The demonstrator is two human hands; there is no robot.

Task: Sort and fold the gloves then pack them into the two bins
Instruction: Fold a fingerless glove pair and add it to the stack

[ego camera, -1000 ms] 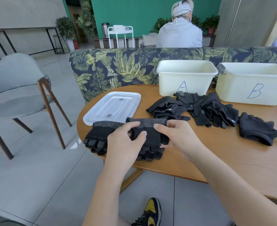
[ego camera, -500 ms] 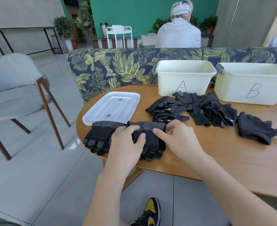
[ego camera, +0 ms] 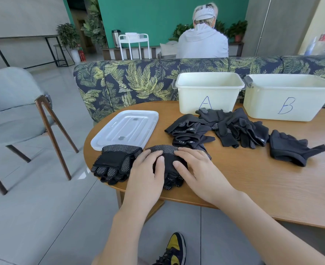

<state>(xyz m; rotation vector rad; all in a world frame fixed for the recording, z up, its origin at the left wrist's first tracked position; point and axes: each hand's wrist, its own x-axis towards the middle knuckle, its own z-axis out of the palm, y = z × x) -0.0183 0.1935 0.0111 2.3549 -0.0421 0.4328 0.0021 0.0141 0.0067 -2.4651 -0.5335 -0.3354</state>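
Head view: left hand (ego camera: 147, 174) and right hand (ego camera: 198, 172) both flat on folded dotted glove (ego camera: 169, 165) at near table (ego camera: 263, 188) edge, fingers straight, pressing down, thumbs nearly meeting over black cuff. Second dotted glove (ego camera: 115, 163) lies just left, untouched, overlapping clear lid (ego camera: 125, 129). Black glove pile (ego camera: 221, 129) sits mid-table, touching bin A (ego camera: 209, 92). Lone black glove (ego camera: 293, 148) right, near bin B (ego camera: 287, 96). Bin insides not visible.
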